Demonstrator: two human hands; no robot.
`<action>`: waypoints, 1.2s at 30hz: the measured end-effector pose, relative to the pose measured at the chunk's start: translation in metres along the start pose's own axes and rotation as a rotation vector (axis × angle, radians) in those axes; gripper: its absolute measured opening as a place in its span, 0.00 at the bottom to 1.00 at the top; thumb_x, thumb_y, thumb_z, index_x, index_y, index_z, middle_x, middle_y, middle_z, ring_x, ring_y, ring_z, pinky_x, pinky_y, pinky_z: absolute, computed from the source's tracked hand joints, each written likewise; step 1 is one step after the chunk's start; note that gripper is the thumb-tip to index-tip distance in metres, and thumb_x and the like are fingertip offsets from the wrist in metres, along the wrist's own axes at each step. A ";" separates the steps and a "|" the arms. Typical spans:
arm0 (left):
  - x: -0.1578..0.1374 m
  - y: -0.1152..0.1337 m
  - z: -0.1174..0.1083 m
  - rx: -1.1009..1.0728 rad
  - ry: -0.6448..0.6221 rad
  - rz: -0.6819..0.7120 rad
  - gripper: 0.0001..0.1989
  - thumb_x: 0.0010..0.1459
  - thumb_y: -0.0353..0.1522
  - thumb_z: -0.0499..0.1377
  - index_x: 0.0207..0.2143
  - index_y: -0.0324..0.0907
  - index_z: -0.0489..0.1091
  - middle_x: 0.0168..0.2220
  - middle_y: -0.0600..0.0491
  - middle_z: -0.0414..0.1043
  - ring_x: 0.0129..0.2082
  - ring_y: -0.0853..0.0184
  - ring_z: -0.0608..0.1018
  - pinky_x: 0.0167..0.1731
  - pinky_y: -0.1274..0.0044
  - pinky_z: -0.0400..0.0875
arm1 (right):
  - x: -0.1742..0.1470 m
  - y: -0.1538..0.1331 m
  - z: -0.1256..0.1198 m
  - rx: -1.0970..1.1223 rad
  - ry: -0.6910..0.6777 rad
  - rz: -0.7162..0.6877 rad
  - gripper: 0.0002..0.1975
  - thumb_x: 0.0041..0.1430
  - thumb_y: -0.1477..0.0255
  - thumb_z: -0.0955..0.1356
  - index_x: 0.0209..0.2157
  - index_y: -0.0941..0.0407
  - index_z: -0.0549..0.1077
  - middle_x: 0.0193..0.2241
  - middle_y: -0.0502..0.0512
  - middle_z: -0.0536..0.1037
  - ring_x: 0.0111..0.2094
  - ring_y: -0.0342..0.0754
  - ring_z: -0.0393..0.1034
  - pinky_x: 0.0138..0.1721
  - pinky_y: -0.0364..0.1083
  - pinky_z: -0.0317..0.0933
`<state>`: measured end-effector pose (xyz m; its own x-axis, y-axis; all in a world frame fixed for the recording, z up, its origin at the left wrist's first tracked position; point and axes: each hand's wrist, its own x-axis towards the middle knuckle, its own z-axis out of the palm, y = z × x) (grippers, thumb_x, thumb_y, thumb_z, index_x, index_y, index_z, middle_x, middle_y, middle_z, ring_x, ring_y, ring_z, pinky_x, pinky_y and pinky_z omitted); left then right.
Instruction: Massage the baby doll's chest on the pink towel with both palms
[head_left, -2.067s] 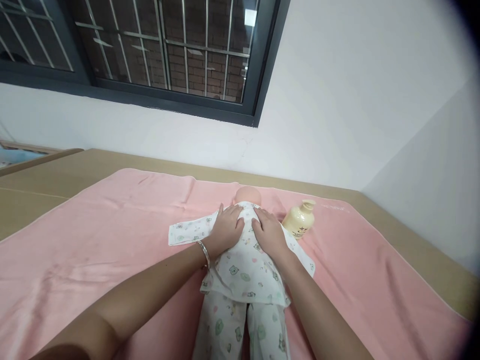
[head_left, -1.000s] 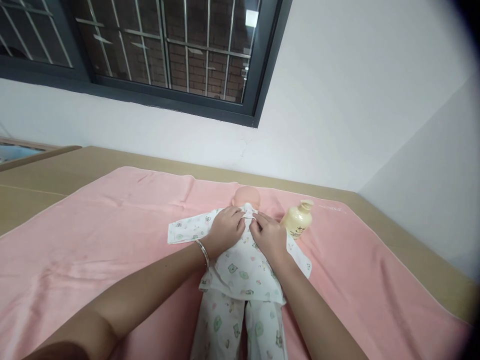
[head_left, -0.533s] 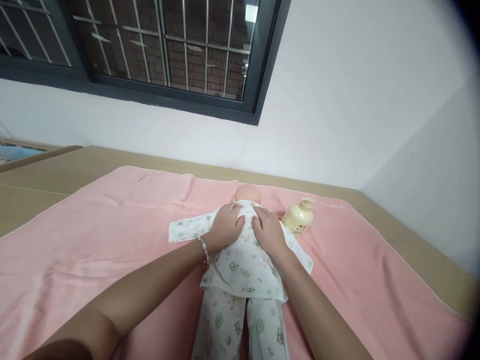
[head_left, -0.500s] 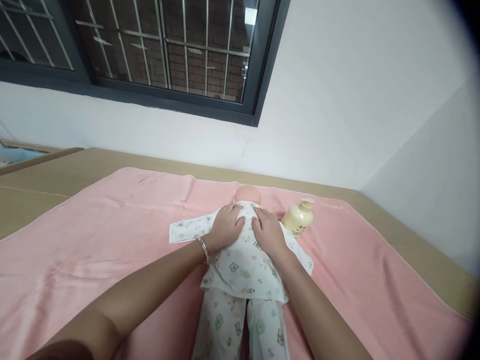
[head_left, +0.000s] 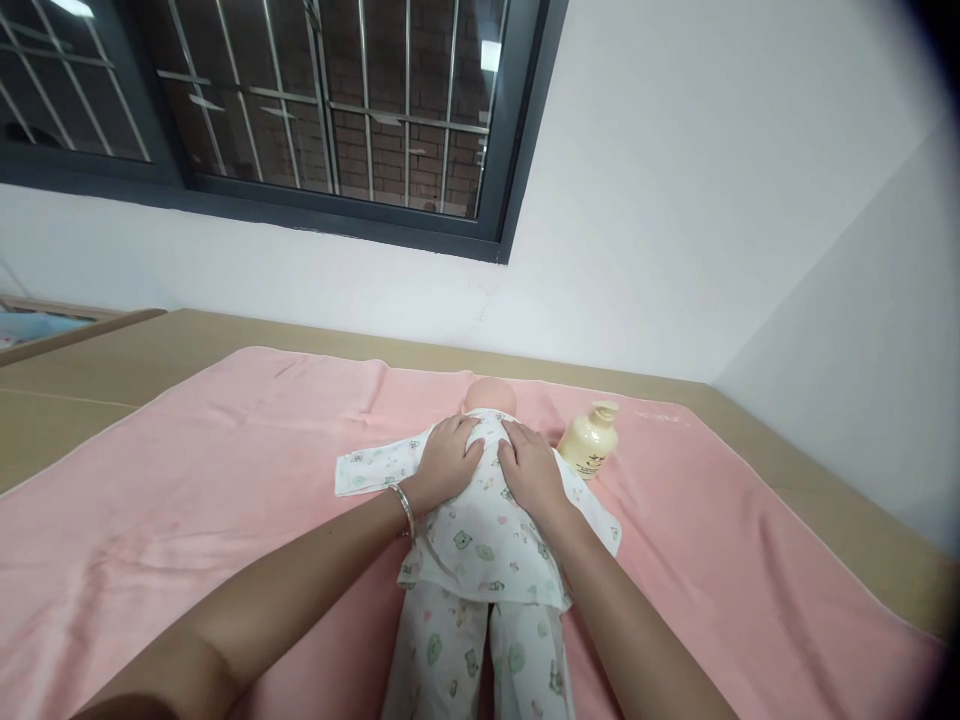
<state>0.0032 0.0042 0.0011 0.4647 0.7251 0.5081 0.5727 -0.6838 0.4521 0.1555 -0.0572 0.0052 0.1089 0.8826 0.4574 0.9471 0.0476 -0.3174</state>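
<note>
Flattened from their inward curl a second ago, left hand [head_left: 444, 464] and right hand [head_left: 532, 470] rest unclenched on the doll [head_left: 484, 535] atop pink cloth [head_left: 225, 460], placed symmetrically, apparently for even contact.

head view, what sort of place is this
Probably an indoor baby-care or training room, though a home can't be ruled out: a doll in patterned clothes lies on a pink cloth, with a pale yellow bottle beside it and a window with metal bars beyond.
</note>
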 end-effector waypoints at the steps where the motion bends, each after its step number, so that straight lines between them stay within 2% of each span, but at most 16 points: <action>1: 0.000 0.000 0.000 0.000 0.000 0.000 0.16 0.61 0.33 0.50 0.50 0.41 0.68 0.49 0.46 0.72 0.50 0.59 0.72 0.53 0.64 0.66 | 0.000 0.000 0.000 -0.002 -0.001 -0.002 0.21 0.65 0.70 0.56 0.56 0.58 0.67 0.54 0.60 0.71 0.55 0.52 0.63 0.58 0.50 0.52; 22: -0.001 0.000 -0.001 -0.031 -0.021 -0.019 0.16 0.62 0.32 0.50 0.51 0.40 0.68 0.50 0.46 0.71 0.52 0.58 0.71 0.55 0.64 0.64 | 0.000 0.002 0.001 0.018 -0.012 0.012 0.21 0.66 0.69 0.56 0.57 0.58 0.67 0.54 0.61 0.71 0.56 0.52 0.62 0.58 0.51 0.52; 30: -0.003 -0.001 0.001 0.040 0.009 0.112 0.16 0.65 0.32 0.46 0.50 0.40 0.67 0.48 0.46 0.72 0.49 0.58 0.71 0.51 0.64 0.66 | 0.003 0.005 -0.004 -0.008 -0.104 -0.091 0.24 0.65 0.73 0.55 0.60 0.60 0.63 0.58 0.62 0.67 0.60 0.52 0.58 0.62 0.54 0.46; 33: -0.005 -0.001 0.002 0.064 0.056 0.174 0.16 0.66 0.30 0.45 0.49 0.40 0.68 0.46 0.47 0.72 0.48 0.59 0.72 0.50 0.65 0.67 | -0.001 -0.001 -0.005 -0.052 -0.056 -0.084 0.23 0.65 0.73 0.55 0.59 0.60 0.66 0.56 0.62 0.70 0.58 0.51 0.61 0.61 0.51 0.49; 36: -0.007 0.001 0.001 0.084 0.080 0.130 0.15 0.65 0.30 0.46 0.47 0.39 0.69 0.44 0.46 0.73 0.47 0.59 0.72 0.50 0.65 0.67 | -0.005 -0.006 -0.004 -0.095 -0.007 -0.007 0.22 0.66 0.70 0.55 0.57 0.58 0.68 0.54 0.61 0.72 0.56 0.53 0.65 0.56 0.50 0.56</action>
<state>0.0014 -0.0010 -0.0028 0.4851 0.6199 0.6168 0.5672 -0.7599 0.3176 0.1507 -0.0635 0.0083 0.1006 0.8856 0.4534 0.9722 0.0094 -0.2341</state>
